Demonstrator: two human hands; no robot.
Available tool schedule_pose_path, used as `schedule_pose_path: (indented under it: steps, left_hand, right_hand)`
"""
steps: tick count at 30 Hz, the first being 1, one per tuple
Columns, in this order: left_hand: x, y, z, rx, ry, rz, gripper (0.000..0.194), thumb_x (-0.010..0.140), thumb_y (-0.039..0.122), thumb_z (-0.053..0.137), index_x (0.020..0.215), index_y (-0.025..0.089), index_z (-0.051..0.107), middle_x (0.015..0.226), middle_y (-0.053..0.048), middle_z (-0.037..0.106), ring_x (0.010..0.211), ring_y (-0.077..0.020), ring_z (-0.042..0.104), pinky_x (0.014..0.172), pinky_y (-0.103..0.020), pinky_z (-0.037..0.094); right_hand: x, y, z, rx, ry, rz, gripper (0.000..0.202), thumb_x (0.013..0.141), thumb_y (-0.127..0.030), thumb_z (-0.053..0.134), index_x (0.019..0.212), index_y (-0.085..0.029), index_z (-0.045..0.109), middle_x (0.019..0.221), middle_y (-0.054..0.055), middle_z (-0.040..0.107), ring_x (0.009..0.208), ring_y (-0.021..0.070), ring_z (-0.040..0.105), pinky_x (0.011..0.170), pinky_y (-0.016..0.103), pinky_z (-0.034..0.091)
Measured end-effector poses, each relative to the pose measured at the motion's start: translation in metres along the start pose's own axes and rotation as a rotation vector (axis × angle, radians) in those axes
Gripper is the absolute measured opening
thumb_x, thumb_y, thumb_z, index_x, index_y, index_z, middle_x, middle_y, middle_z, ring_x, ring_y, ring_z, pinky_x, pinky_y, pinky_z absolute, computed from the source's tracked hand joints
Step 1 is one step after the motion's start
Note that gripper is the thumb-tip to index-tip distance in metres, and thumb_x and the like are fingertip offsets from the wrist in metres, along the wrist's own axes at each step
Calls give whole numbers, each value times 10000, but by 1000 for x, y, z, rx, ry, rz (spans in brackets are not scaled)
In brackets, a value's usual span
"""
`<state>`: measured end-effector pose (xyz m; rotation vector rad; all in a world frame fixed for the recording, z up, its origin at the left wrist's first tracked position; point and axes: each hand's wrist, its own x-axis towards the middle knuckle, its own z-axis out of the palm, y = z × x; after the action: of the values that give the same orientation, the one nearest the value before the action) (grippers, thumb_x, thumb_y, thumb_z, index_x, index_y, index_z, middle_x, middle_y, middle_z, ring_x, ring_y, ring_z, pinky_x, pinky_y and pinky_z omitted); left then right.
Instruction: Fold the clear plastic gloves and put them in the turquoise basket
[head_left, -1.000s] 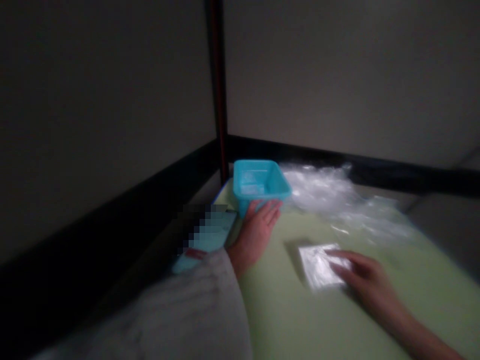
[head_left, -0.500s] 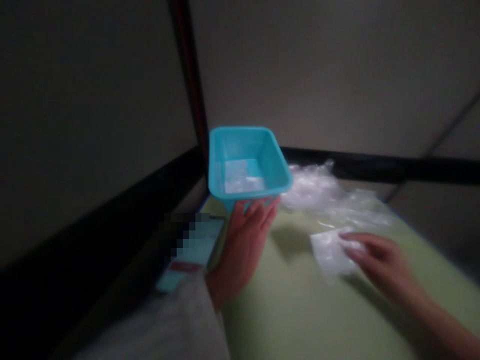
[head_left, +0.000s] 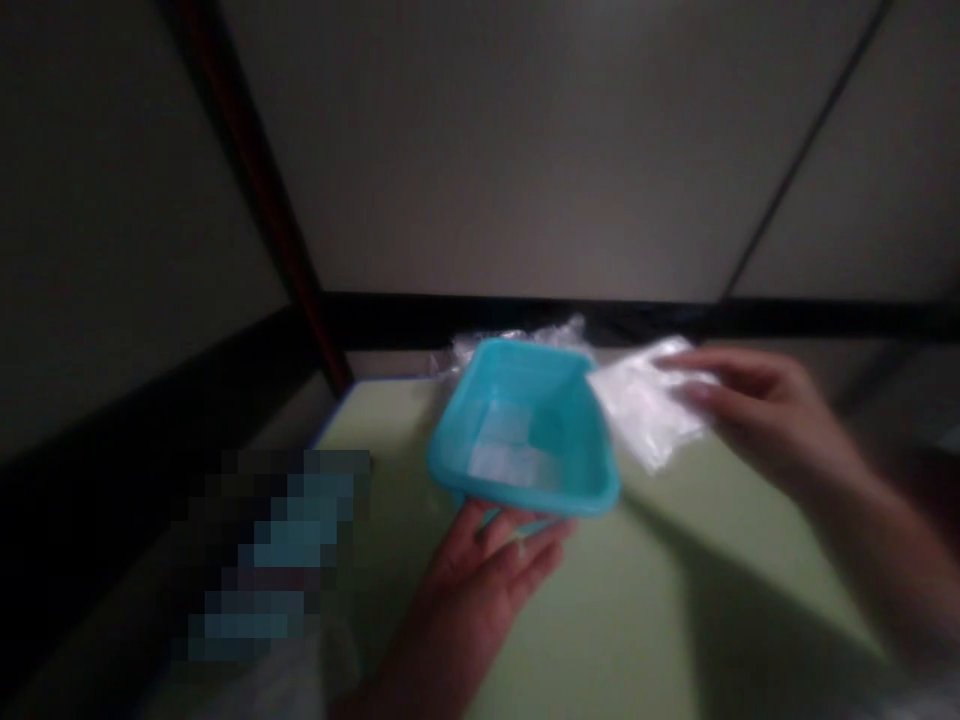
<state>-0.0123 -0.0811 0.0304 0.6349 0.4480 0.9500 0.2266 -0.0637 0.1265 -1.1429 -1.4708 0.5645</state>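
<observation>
A turquoise plastic basket (head_left: 525,498) is held above the table, tilted so that its inside shows. White packets (head_left: 514,450) lie on its bottom. My left hand (head_left: 491,580) supports the basket from below at the near side, fingers under its base. Beside the basket's right rim, my right hand (head_left: 750,400) pinches a shiny white packet (head_left: 649,405) between thumb and fingers. The packet's left corner overlaps the rim in view; whether they touch I cannot tell.
Crumpled clear plastic (head_left: 562,332) lies behind the basket on the pale green table (head_left: 570,640). A blurred-out light blue item (head_left: 300,525) is at the left edge. Dark-framed panels stand behind.
The basket has come nearer and lower in view with my left hand. My right hand has lifted the white packet off the table area to the basket's right side. The view has shifted.
</observation>
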Motion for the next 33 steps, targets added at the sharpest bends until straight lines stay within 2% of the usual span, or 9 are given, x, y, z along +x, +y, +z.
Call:
schedule_pose_path:
  steps: [5,9,12,16,19,21,29,33]
  left_hand:
    - [-5,-12,-3,-32,54,-49,426,643,215,760,1036,273,607,1121,-52,648,1027,-270,626,1032,-479,336]
    - [-9,-18,-12,4,3,-41,432,684,231,744,1087,270,594,1187,-79,608,1094,-298,587,1031,-482,324]
    - [-10,-21,-18,21,-68,-57,506,702,232,737,1170,293,553,1264,-92,555,1129,-318,560,1031,-497,303]
    - [-12,-21,-18,52,-98,-75,664,703,248,740,1299,290,451,1309,-138,513,1168,-346,522,1032,-514,279]
    - [-12,-20,-17,56,-98,-82,666,714,248,730,1313,290,442,1330,-148,493,1177,-351,514,1031,-515,281]
    - [-12,-21,-17,53,-109,-91,670,708,246,734,1311,292,447,1337,-149,486,1176,-352,515,1029,-515,284]
    - [-12,-21,-18,76,-112,-88,632,695,243,743,1272,290,487,1340,-135,489,1167,-350,522,1021,-512,299]
    - [-12,-21,-17,74,-106,-95,627,690,230,744,1262,280,492,1310,-140,514,1158,-353,529,1018,-514,299]
  right_hand:
    - [9,-7,9,-152,-281,-5,224,714,-314,676,910,-216,722,958,34,707,762,181,658,619,267,533]
    - [21,2,18,-330,-436,-89,230,774,-216,567,955,-150,694,975,59,693,757,167,640,636,263,518]
    - [32,7,27,-514,-497,-199,260,741,-108,542,954,-132,689,944,65,677,768,164,616,655,259,490]
    - [40,7,38,-715,-542,-265,383,690,-34,555,1046,-132,660,846,46,649,673,132,568,624,236,434]
    - [40,9,44,-768,-548,-275,523,684,-23,558,1194,-135,565,784,25,618,635,123,536,593,221,390]
    - [39,12,46,-791,-540,-277,547,690,-37,564,1228,-123,518,789,32,612,655,133,534,595,221,375]
    - [39,30,50,-900,-535,-355,177,750,-137,572,917,-142,629,824,66,637,738,176,548,619,242,354]
    - [45,30,45,-864,-524,-379,113,748,-132,587,842,-134,651,785,51,644,667,147,542,586,233,338]
